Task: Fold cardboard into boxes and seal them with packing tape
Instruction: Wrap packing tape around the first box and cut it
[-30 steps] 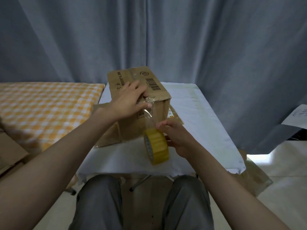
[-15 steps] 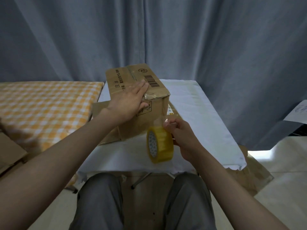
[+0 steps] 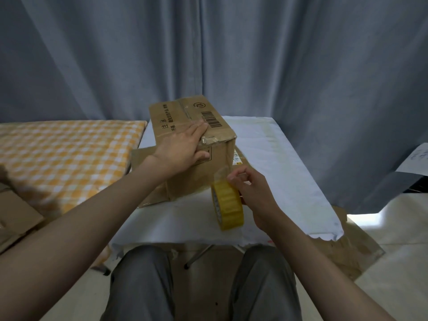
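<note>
A closed brown cardboard box (image 3: 185, 112) with a barcode and printed characters stands on the white table (image 3: 273, 154). My left hand (image 3: 183, 149) lies flat over the box's near top edge, fingers straight, pressing down clear tape there. My right hand (image 3: 252, 193) grips a yellowish roll of packing tape (image 3: 228, 205) just in front of the box's near right corner. A short loose strip of clear tape (image 3: 220, 176) rises from the roll toward the box's front face.
Flat cardboard (image 3: 143, 158) lies under and left of the box. An orange checked cloth (image 3: 64, 154) covers a surface to the left. More cardboard lies on the floor at right (image 3: 352, 249) and far left (image 3: 14, 218). Grey curtains (image 3: 208, 54) hang behind.
My left hand has flattened and slid along the box's top edge over the tape. My right hand with the roll has lifted slightly, and the tape strip from box to roll has shortened.
</note>
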{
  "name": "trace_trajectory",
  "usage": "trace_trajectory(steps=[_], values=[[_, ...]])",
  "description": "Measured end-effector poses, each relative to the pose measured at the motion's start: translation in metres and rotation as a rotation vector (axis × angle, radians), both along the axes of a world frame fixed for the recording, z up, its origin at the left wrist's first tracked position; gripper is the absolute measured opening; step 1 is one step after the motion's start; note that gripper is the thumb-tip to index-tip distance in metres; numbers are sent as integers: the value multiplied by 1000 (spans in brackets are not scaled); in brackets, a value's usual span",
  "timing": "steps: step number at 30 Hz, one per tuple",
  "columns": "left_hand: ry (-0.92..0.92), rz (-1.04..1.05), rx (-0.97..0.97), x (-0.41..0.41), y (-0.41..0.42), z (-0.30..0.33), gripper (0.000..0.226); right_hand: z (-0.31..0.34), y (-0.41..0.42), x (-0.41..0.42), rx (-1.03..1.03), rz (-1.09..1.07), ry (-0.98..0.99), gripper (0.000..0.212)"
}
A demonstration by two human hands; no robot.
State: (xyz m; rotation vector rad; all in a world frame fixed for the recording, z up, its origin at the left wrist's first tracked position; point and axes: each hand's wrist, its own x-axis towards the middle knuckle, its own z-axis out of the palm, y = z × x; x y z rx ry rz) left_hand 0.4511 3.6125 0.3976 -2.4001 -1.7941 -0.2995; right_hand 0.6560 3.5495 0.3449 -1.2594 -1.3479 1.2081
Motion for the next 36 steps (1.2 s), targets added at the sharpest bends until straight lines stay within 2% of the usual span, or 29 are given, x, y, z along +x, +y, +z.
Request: trace_trajectory(steps=[2,4,7,14,22,25,28,29,31,33,34,36], values=[[-33,-1,-14,2,5,7,83,1,0,3,9,-2,1,6],[18,20,-8,5,8,8,90,1,0,6,12,-3,4,5],[86,28,-3,10,8,0,84,-1,0,11,24,-13,1,7],[-48,-9,-68,1,6,5,77,-1,-1,23,72,-40,-2,8],[-103,-80,-101,-7,-9,30,84,3,0,20,119,-27,-7,5],[-216,-188,39,16,-24,40,64,5,0,16,137,-17,-4,5],[-302,-278,65,33,-30,40,49,7,1,13,140,-15,-5,5],[-312,-268,73,33,-27,38,53,7,1,12,139,-17,-11,5],[-292,-137,-32,24,-16,36,80,8,0,13,140,-20,-17,6],[-117,21,-213,10,-6,29,111,8,0,15,141,-36,-21,6],[-13,42,-238,4,-3,22,114,9,0,17,139,-47,-24,6],[43,26,-195,-4,1,12,101,9,0,20,137,-63,-28,6]])
